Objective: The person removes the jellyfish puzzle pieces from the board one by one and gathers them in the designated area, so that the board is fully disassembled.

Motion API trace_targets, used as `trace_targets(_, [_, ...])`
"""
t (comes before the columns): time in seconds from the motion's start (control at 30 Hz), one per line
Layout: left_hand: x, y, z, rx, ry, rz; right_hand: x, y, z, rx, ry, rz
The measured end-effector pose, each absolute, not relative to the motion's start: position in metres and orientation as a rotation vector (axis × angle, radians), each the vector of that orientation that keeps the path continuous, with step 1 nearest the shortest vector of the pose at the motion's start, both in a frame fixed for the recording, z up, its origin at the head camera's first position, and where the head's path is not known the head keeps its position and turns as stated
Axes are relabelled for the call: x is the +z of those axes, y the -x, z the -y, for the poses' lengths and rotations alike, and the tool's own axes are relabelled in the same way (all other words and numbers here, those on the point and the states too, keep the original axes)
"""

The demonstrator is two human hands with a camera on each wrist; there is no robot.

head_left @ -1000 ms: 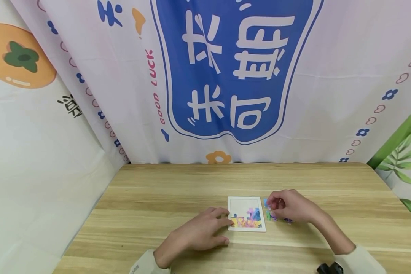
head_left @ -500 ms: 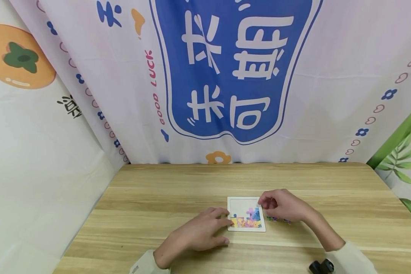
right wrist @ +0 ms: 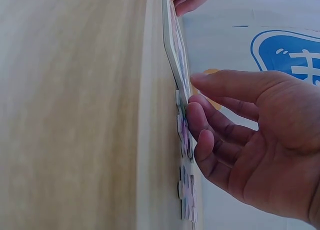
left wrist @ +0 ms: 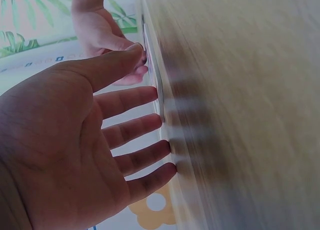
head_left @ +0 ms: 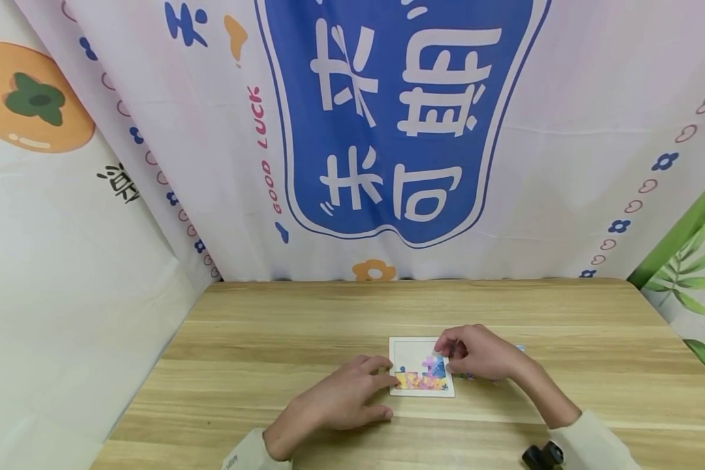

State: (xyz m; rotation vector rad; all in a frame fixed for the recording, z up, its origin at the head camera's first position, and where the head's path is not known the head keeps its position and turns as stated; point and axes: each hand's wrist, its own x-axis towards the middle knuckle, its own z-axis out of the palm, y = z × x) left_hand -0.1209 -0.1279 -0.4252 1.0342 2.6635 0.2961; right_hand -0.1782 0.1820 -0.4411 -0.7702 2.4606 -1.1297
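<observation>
A square white jigsaw tray (head_left: 408, 393) lies on the table, its lower part and right side filled with yellow, pink and blue pieces. My left hand (head_left: 346, 395) rests at the tray's left edge, fingers spread and fairly straight, as the left wrist view confirms for the hand (left wrist: 75, 135). Over the tray's upper right side, my right hand (head_left: 484, 352) has its thumb and fingers curled in a pinch on a puzzle piece, mostly hidden by the fingertips. In the right wrist view the hand (right wrist: 260, 135) is low beside the tray edge (right wrist: 172, 54).
Loose puzzle pieces (right wrist: 187, 192) lie to the right of the tray, partly covered by the right hand in the head view. A printed curtain (head_left: 329, 254) hangs behind the wooden table (head_left: 270, 326). A black device (head_left: 542, 455) sits at the right cuff.
My right hand has moved left from the loose pieces to the tray's upper right side. The left hand and the tray have stayed in place.
</observation>
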Motion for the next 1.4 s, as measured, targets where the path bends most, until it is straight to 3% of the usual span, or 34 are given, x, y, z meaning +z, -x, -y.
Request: trace_targets(1.4, [-0.429, 0.122, 0.128, 0.283, -1.044, -2.683, -0.438, 0.176, -0.167, -1.068, 0.747, -2.502])
